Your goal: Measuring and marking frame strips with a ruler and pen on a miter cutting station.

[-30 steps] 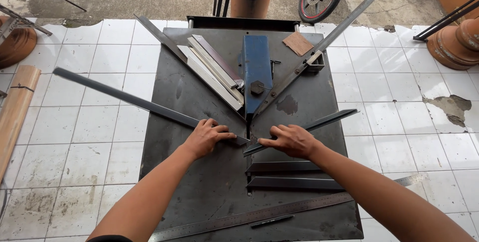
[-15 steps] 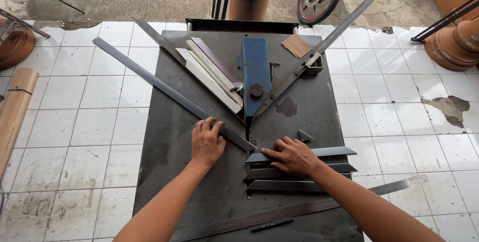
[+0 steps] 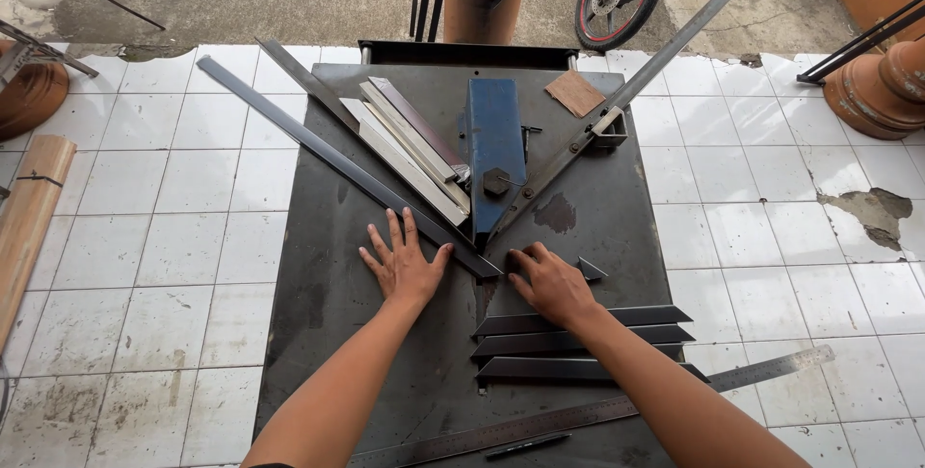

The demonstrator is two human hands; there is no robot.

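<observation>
Two bare hands are pressing on a dark steel worktable (image 3: 318, 333): the left hand (image 3: 405, 264), fingers spread flat, is touching a long angle-iron bar (image 3: 337, 164), while the right hand (image 3: 551, 285) is resting loosely curled, gripping nothing, above three cut angle-iron pieces (image 3: 578, 343).

The long dark metal bar (image 3: 347, 169) is now swung steeply across the steel table (image 3: 318, 333), its far end moved up toward the table's back corner and its near end brought against the blue block (image 3: 495, 155). The left hand (image 3: 405, 266) is now laid flat, fingers spread, beside that bar. The right hand (image 3: 551, 285) is shifted upward, off the stacked cut pieces (image 3: 578, 343), beside a small triangular offcut (image 3: 590, 268).
</observation>
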